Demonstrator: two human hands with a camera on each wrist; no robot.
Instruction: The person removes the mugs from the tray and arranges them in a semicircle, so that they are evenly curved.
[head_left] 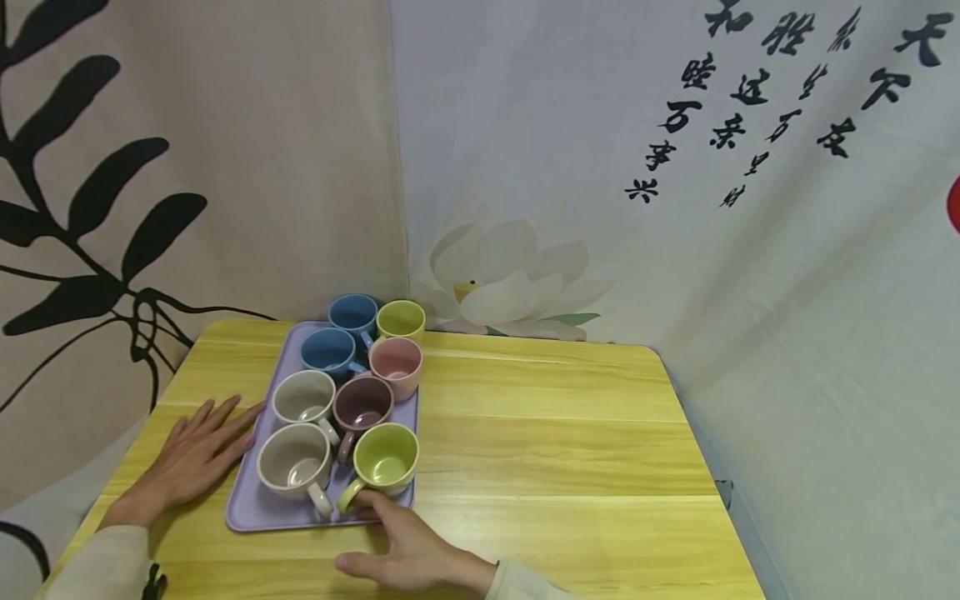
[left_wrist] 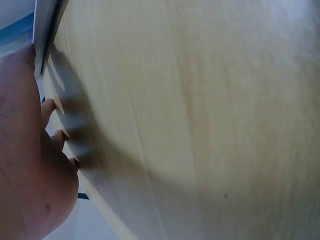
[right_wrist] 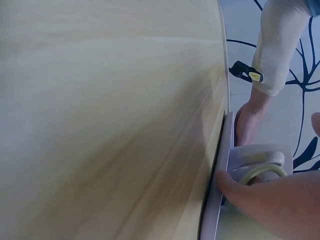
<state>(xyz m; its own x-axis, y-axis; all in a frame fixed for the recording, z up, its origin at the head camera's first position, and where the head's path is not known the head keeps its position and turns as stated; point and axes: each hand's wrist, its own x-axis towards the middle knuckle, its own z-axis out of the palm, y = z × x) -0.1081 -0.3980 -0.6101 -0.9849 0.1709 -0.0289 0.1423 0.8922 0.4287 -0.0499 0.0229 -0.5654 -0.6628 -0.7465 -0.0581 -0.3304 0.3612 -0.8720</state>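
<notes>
A lavender tray [head_left: 242, 508] lies on the left part of the table, loaded with several mugs. My left hand [head_left: 197, 454] rests on the wood with fingers spread, fingertips at the tray's left edge. At the near right corner, my right hand [head_left: 412, 546] reaches in beside the handle of a yellow-green mug [head_left: 386, 458], thumb stretched away to the left. One of its fingers [right_wrist: 232, 190] meets the tray rim in the right wrist view. Two off-white mugs [head_left: 295, 458] stand left of the yellow-green one, a plum-brown mug [head_left: 363, 404] behind it.
Farther back on the tray are a pink mug [head_left: 397, 367], two blue mugs [head_left: 328, 350] and another yellow-green mug [head_left: 401, 318]. The wooden table [head_left: 555, 433] extends to the right. Printed cloth curtains [head_left: 525, 150] hang behind its far edge.
</notes>
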